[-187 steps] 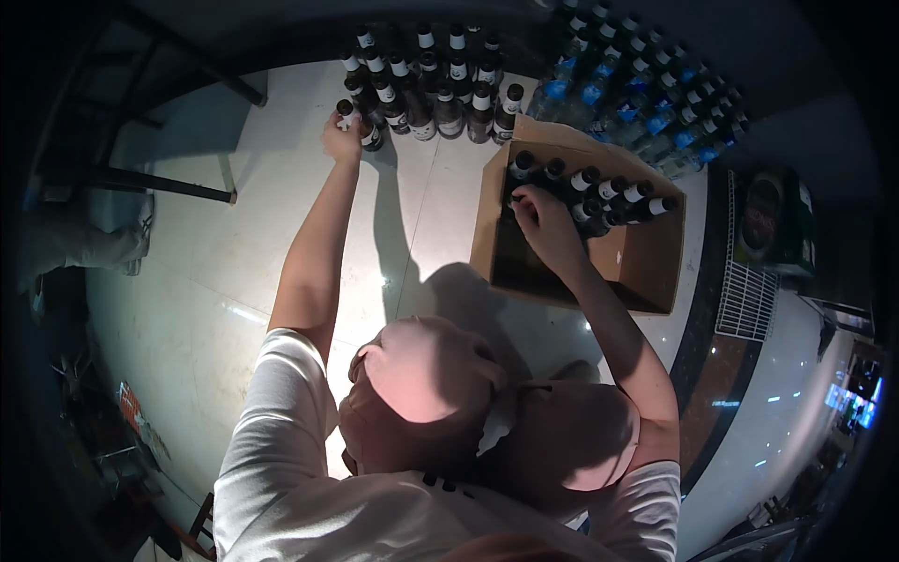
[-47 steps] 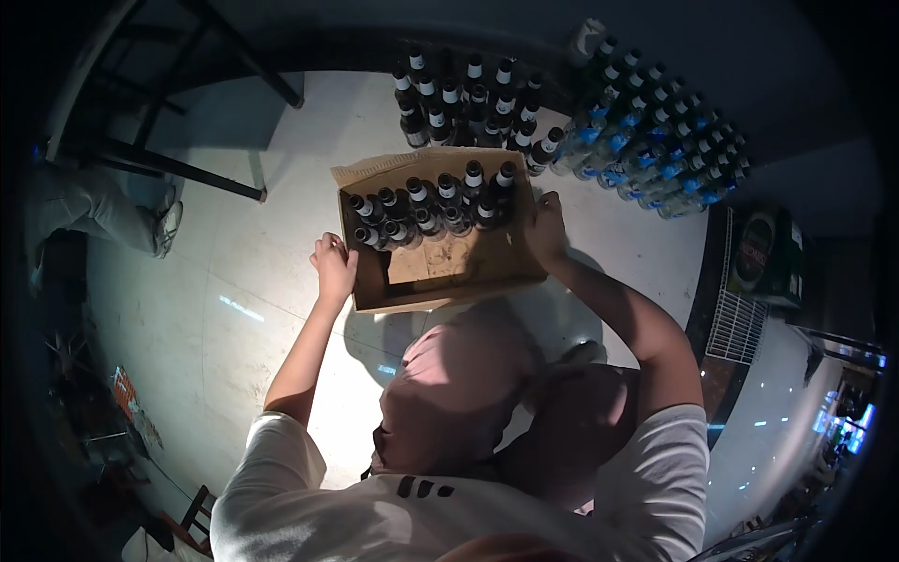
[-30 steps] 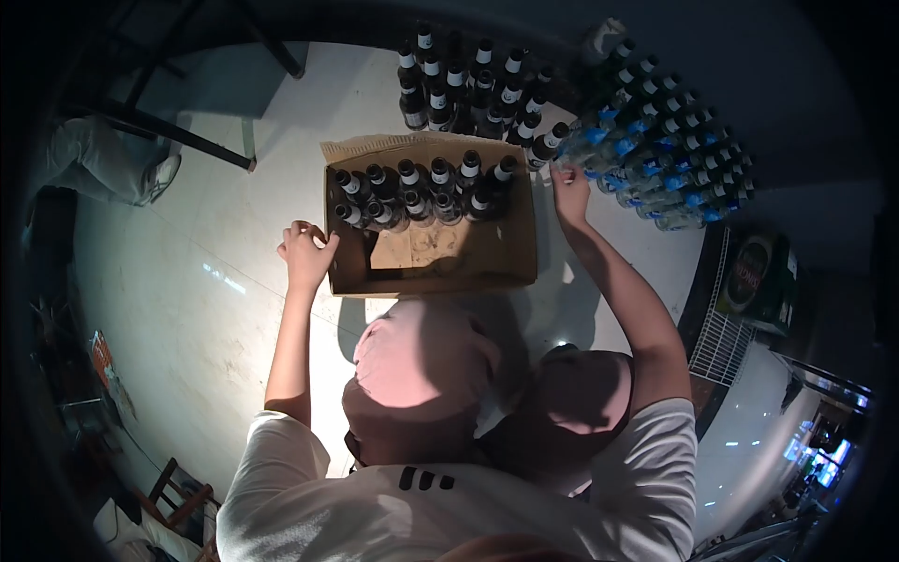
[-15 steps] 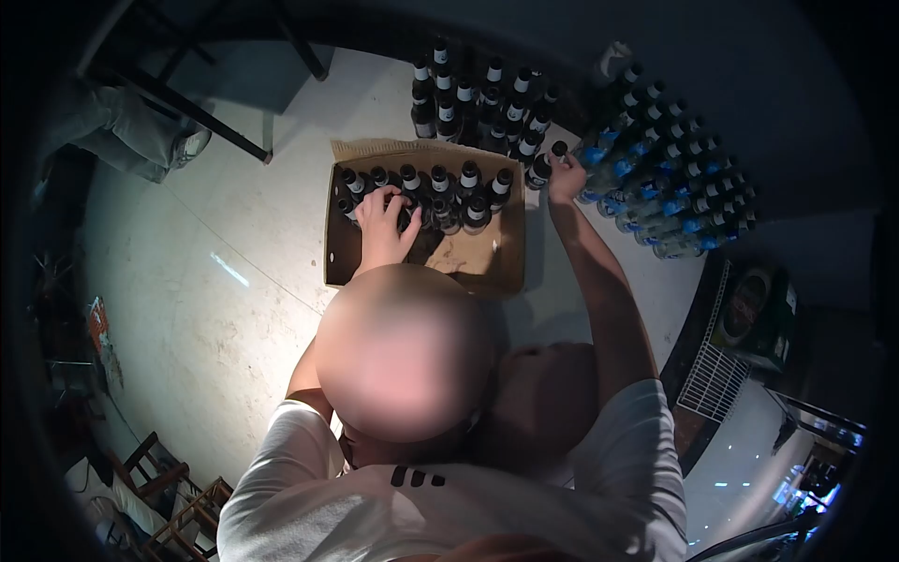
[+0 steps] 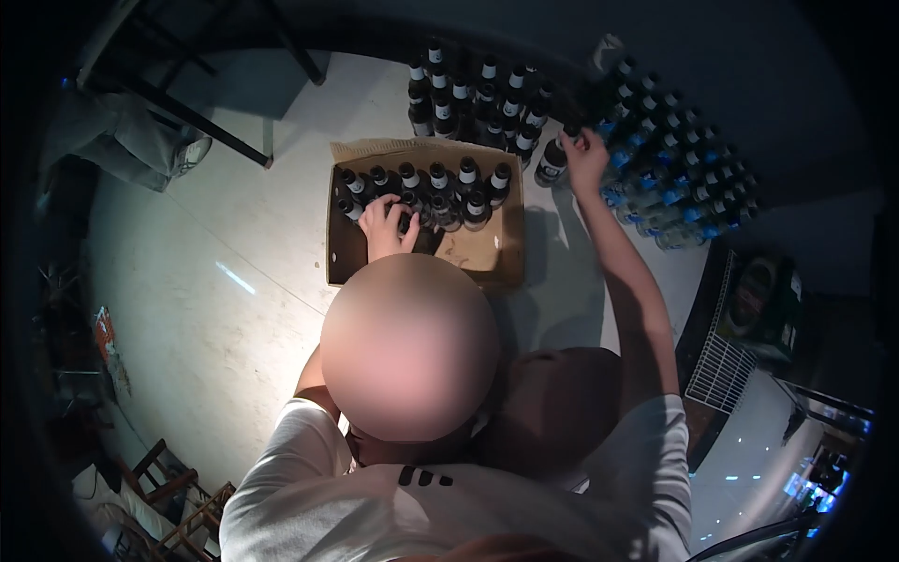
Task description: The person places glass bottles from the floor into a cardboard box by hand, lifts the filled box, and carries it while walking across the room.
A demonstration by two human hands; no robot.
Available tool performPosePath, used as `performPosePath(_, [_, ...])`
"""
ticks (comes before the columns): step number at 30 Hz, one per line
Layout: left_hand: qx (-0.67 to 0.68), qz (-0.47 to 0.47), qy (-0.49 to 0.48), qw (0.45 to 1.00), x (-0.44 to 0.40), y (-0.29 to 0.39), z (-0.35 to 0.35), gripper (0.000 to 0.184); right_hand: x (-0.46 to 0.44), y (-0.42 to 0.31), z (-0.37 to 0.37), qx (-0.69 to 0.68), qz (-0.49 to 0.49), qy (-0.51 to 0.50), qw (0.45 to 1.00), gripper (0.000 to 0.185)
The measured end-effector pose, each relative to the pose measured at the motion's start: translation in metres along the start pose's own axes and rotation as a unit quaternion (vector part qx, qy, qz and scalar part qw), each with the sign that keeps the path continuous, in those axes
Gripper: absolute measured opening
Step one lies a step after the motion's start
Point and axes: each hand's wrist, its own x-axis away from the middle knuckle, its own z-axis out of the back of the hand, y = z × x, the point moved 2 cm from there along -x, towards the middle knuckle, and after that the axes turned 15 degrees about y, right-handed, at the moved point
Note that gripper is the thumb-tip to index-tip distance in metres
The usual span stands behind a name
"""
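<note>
A cardboard box [image 5: 487, 267] stands on the floor in front of me, with several dark glass bottles [image 5: 438, 178] upright in its far part. My left hand [image 5: 386, 229] reaches into the box at its left side, fingers curled around the upper part of a dark bottle, which they mostly hide. Outside the box, to its right, my right hand [image 5: 585, 159] pinches the neck of another dark bottle [image 5: 552, 167] with a pale label. That bottle leans slightly; whether its base touches the floor I cannot tell.
Behind the box stands a group of dark bottles [image 5: 487, 108]. Rows of clear bottles with blue labels [image 5: 670, 173] fill the right side. Farther right are a white wire rack [image 5: 721, 379] and a green carton [image 5: 763, 300]. A person's leg and shoe [image 5: 192, 155] show at the upper left, beside a dark metal frame [image 5: 187, 112].
My right hand has moved a little right and away from me, taking its bottle farther from the dark group. My left hand stays in nearly the same place in the box.
</note>
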Motion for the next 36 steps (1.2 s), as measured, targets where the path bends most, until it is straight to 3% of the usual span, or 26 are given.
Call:
performPosePath(2, [-0.014, -0.009, -0.002, 1.0, -0.001, 0.001, 0.001, 0.015, -0.013, -0.034, 0.019, -0.079, 0.002, -0.031, 0.996, 0.028])
performPosePath(6, [0.002, 0.002, 0.007, 1.0, 0.001, 0.005, 0.001, 0.017, -0.018, -0.109, 0.056, -0.1, 0.015, -0.072, 0.992, 0.029])
performPosePath(9, [0.001, 0.006, 0.006, 1.0, -0.002, 0.009, 0.003, 0.017, -0.013, -0.129, 0.061, -0.205, -0.086, -0.13, 0.966, 0.027])
performPosePath(17, [0.022, -0.034, -0.029, 0.999, -0.015, 0.029, 0.002, 0.027, -0.001, -0.174, 0.076, -0.215, -0.035, -0.191, 0.957, 0.024])
performPosePath(21, [0.03, -0.085, -0.089, 0.992, -0.031, 0.048, -0.022, 0.041, 0.016, -0.172, 0.073, -0.293, -0.132, -0.24, 0.916, 0.023])
performPosePath(23, [0.008, -0.12, -0.123, 0.985, -0.037, 0.056, -0.034, 0.054, 0.022, -0.163, 0.067, -0.309, -0.142, -0.25, 0.907, 0.024])
performPosePath(27, [-0.041, -0.152, -0.15, 0.976, -0.04, 0.06, -0.057, 0.059, 0.026, -0.159, 0.067, -0.289, -0.154, -0.281, 0.902, 0.028])
performPosePath(36, [0.01, -0.157, -0.18, 0.971, -0.038, 0.052, -0.074, 0.042, 0.038, -0.123, 0.058, -0.182, -0.051, -0.312, 0.931, 0.028])
